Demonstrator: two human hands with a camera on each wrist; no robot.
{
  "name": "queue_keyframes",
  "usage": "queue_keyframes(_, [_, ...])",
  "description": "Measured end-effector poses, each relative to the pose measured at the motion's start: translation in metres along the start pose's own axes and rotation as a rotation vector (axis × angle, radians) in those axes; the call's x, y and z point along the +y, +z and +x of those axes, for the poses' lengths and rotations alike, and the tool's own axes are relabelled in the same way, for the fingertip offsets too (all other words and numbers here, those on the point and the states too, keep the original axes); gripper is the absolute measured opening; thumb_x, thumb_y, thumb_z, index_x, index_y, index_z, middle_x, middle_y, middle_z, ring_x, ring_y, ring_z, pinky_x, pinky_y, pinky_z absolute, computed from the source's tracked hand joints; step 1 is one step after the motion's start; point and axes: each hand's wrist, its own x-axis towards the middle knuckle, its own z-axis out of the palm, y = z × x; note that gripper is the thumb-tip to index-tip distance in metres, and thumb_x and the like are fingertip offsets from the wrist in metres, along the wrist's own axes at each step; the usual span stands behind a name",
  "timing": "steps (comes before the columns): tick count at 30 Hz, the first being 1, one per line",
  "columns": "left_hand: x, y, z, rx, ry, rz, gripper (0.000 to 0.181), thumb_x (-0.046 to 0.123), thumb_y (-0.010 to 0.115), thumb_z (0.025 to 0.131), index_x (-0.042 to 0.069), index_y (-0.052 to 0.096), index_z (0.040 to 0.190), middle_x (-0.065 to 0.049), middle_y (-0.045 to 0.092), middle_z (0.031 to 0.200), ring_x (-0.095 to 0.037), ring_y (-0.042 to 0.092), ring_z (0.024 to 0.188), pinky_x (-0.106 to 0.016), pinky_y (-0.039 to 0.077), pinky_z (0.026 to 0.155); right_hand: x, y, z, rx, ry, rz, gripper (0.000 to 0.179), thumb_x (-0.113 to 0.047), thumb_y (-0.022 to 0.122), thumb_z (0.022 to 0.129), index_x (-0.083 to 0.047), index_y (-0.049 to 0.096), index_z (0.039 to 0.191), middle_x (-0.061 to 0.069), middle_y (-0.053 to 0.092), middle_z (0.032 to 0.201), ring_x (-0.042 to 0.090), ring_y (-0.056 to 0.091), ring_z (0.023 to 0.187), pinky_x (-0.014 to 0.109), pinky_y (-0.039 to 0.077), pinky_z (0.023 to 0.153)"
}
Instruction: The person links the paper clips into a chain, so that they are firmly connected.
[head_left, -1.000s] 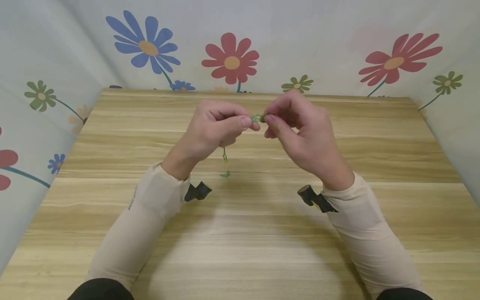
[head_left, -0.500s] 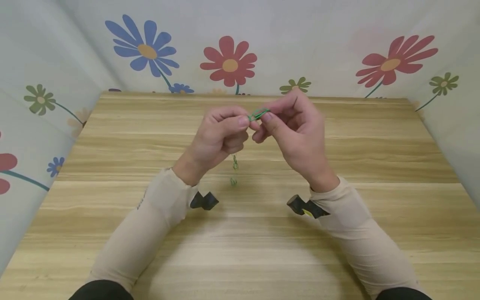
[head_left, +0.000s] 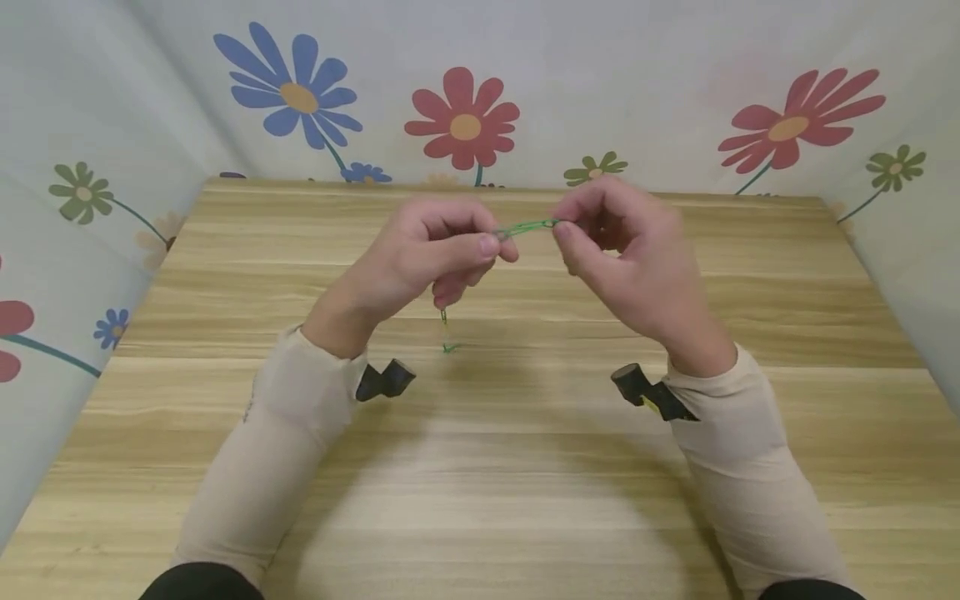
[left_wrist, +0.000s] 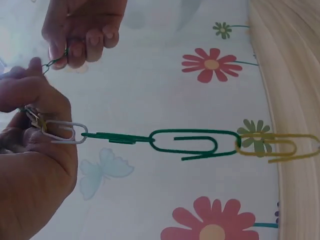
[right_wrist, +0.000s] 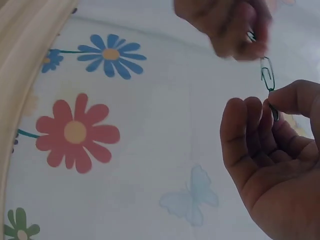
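My left hand and right hand hold a chain of paper clips up over the table. A green paper clip spans the gap between their fingertips. Thumb and forefinger of the right hand pinch a dark green clip linked to it; the left fingers grip the chain at its other side. From the left hand the rest of the chain hangs down: a white clip, a green clip seen edge-on, another green clip and a yellow clip. The clips inside the left hand are partly hidden.
Below the hands lies a wood-grain table. A pale curtain printed with flowers stands behind it and along both sides. Small black cameras are strapped at both wrists, under beige sleeves.
The right hand has moved right, away from the left, and the green clip between them is now drawn out straight. The left hand has shifted slightly left, with the hanging chain.
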Motion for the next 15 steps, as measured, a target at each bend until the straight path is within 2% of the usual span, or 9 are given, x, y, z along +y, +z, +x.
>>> queue_keyframes(3, [0.002, -0.002, 0.001, -0.054, -0.101, 0.091, 0.016, 0.006, 0.055, 0.099, -0.002, 0.068, 0.099, -0.017, 0.056, 0.072, -0.022, 0.043, 0.044, -0.033, 0.043, 0.044, -0.001, -0.014, 0.002, 0.085, 0.027, 0.123, 0.004, 0.007, 0.060, 0.089, 0.010, 0.063, 0.091, 0.012, 0.058, 0.076, 0.021, 0.057, 0.057, 0.026, 0.047, 0.054])
queue_keyframes(7, [-0.002, -0.004, 0.003, -0.100, -0.214, 0.139, 0.016, 0.009, 0.055, 0.102, 0.001, 0.068, 0.106, -0.018, 0.059, 0.079, -0.024, 0.044, 0.046, -0.035, 0.047, 0.049, -0.001, -0.032, 0.003, 0.228, -0.002, 0.293, 0.004, 0.010, 0.058, 0.087, 0.013, 0.060, 0.086, 0.017, 0.058, 0.073, 0.025, 0.058, 0.054, 0.031, 0.050, 0.055])
queue_keyframes(10, [-0.009, -0.005, 0.004, -0.109, -0.240, 0.135, 0.016, 0.009, 0.054, 0.103, 0.000, 0.068, 0.106, -0.019, 0.058, 0.079, -0.025, 0.046, 0.048, -0.036, 0.049, 0.050, -0.001, -0.045, 0.005, 0.342, -0.027, 0.397, 0.008, 0.012, 0.057, 0.085, 0.019, 0.054, 0.084, 0.022, 0.056, 0.069, 0.028, 0.058, 0.052, 0.034, 0.054, 0.055])
queue_keyframes(15, [-0.019, -0.007, 0.005, -0.115, -0.263, 0.104, 0.018, 0.009, 0.053, 0.104, -0.002, 0.068, 0.106, -0.018, 0.058, 0.078, -0.024, 0.047, 0.049, -0.035, 0.047, 0.050, -0.002, -0.065, 0.010, 0.620, -0.032, 0.500, 0.020, 0.012, 0.062, 0.080, 0.024, 0.047, 0.083, 0.028, 0.051, 0.062, 0.034, 0.054, 0.051, 0.038, 0.052, 0.046])
